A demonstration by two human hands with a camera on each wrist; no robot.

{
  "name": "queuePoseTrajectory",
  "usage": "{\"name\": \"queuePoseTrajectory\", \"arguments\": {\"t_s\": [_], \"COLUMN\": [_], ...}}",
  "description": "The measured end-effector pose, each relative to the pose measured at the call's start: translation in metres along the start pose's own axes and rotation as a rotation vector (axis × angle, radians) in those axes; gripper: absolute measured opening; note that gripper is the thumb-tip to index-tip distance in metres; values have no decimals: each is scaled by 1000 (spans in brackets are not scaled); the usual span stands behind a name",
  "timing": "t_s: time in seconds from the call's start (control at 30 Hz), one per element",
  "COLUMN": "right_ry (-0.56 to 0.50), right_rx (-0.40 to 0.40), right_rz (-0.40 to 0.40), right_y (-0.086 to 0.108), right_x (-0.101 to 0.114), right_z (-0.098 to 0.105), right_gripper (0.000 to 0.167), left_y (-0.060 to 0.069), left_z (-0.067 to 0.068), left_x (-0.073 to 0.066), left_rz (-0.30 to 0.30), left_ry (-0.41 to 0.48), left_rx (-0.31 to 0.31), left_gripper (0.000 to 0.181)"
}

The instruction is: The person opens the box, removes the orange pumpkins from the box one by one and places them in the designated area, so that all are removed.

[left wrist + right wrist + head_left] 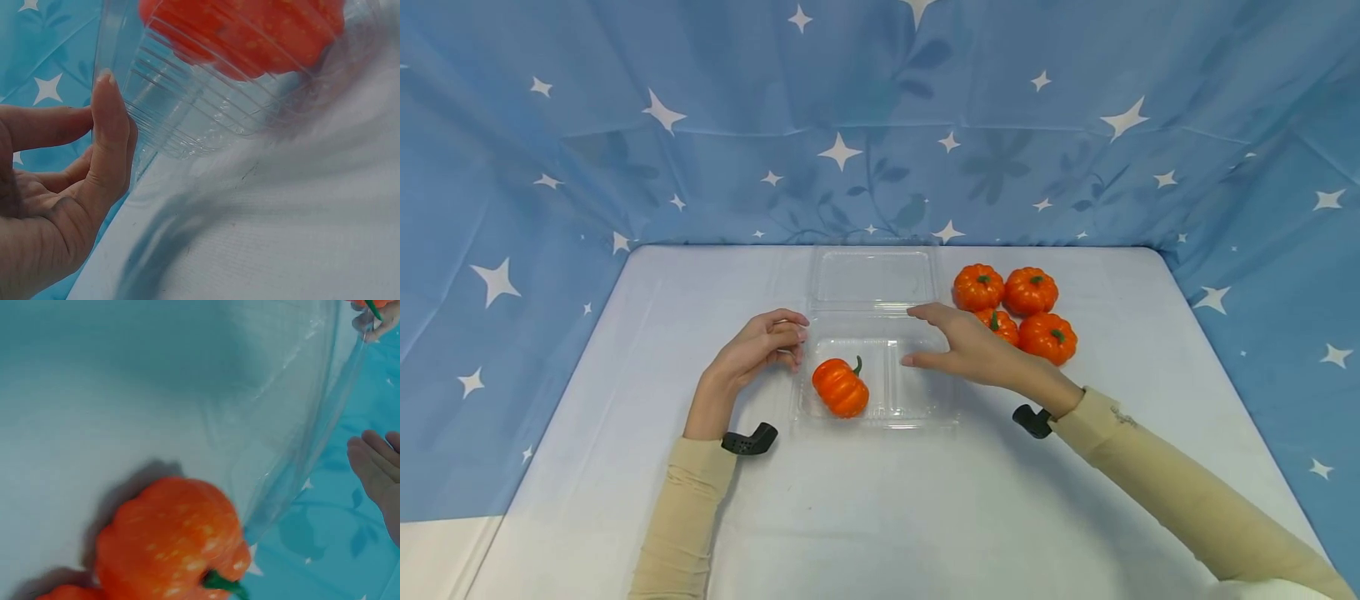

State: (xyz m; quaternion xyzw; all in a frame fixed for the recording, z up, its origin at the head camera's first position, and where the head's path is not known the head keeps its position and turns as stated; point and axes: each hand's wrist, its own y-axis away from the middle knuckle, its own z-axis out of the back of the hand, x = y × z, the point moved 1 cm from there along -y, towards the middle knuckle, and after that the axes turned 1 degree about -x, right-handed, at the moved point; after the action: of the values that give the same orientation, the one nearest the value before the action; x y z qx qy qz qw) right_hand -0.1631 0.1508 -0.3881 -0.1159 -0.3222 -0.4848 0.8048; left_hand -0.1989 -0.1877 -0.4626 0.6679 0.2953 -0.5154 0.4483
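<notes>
A clear plastic clamshell box [925, 404] lies opened out on the table, its lid folded back. One small orange toy pumpkin [841, 388] with a green stem sits in the left compartment. My left hand [756, 346] is at the box's left side, and in the left wrist view its thumb and fingers [111, 147] pinch the rim. Over the right compartment hangs my right hand [973, 350], fingers and thumb apart, holding nothing. Several more pumpkins [1030, 292] stand just beyond it, one partly hidden behind the hand.
The lid [874, 277] reaches toward the far table edge. A white cloth covers the table [880, 508]. Behind and at both sides hangs a blue curtain [737, 100] with white stars. A black wrist device [749, 440] sits on the left wrist, another [1032, 422] on the right.
</notes>
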Motion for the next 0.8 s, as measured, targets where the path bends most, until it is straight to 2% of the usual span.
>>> {"name": "queuePoseTrajectory", "arguments": {"t_s": [0.17,0.43,0.8], "right_ry": [7,64,141], "right_rx": [73,280,489], "right_rz": [27,33,32], "right_y": [-8,-29,-45], "right_x": [13,20,30], "right_z": [-3,-20,-33], "right_gripper": [81,85,84], "left_y": [0,0,-1], "left_z": [1,-1,1], "left_x": [0,3,2], "left_rz": [-6,2,5], "left_ry": [0,1,-5], "left_rx": [2,5,-10], "left_gripper": [42,42,44]}}
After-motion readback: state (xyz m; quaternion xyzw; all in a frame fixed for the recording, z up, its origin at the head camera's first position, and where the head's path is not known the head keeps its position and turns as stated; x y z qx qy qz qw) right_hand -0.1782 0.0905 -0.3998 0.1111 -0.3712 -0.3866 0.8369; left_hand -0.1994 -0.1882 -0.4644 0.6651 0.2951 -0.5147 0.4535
